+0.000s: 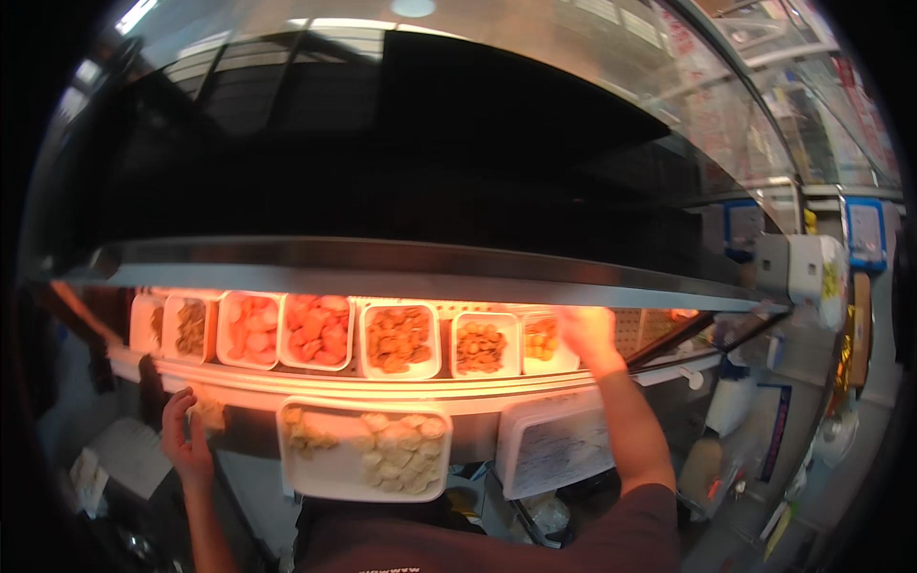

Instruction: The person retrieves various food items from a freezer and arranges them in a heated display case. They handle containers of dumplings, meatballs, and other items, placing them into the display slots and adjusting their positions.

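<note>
My right hand [591, 336] reaches into a lit display case, at the right rim of a white tub [560, 362] that holds round yellowish food pieces. Glare and blur hide its fingers, so I cannot tell whether it grips the tub. My left hand [188, 444] is raised at the left, fingers apart and nothing in them, beside a pale yellowish thing [210, 414] that is too blurred to name. Between my arms, in front of the case, is a white tray [329, 483]. Pale round food pieces [405, 455] fill its right part, and a few tan pieces [308, 432] lie at its left.
Several white tubs stand in a row in the case, including one with reddish pieces [319, 331] and one with brown pieces [399, 340]. A metal ledge [430, 283] runs above them. A translucent plastic box [562, 440] is by my right forearm. Papers [129, 455] lie at left.
</note>
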`<state>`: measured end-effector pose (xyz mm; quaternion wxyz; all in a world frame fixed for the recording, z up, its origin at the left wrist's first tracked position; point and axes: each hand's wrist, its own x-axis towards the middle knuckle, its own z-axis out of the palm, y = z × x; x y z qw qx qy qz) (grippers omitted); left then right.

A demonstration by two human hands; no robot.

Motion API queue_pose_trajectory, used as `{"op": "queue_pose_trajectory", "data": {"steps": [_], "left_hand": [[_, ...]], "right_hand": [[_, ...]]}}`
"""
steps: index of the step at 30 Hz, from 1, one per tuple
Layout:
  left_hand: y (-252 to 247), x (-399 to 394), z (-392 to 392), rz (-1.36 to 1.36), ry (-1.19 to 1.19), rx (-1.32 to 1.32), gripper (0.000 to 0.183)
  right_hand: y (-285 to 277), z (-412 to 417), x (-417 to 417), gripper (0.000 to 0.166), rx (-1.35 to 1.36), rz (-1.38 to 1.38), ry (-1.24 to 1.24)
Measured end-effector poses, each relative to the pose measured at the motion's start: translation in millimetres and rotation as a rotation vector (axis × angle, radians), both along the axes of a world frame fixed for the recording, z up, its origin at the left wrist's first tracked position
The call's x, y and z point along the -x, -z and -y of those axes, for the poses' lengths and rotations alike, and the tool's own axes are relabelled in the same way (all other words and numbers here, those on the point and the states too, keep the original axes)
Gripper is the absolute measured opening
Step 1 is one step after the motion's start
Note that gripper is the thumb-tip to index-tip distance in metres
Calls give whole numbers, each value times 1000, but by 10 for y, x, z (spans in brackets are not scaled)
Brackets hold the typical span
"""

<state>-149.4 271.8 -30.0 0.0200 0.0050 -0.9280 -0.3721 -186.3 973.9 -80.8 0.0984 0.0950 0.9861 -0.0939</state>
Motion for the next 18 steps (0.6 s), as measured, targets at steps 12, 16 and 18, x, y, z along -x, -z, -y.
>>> {"op": "queue_pose_trajectory", "data": {"steps": [12, 16, 18], "left_hand": [[372, -1200, -313, 385, -325, -408, 28], [323, -1278, -594, 519, -94, -272, 33], [207, -1217, -667, 505, 70, -168, 34]], "right_hand": [[-864, 1282, -713, 12, 489, -98, 40], [-928, 1934, -1230, 26, 529, 104, 160], [-769, 2157, -1589, 32, 541, 143, 159]]}}
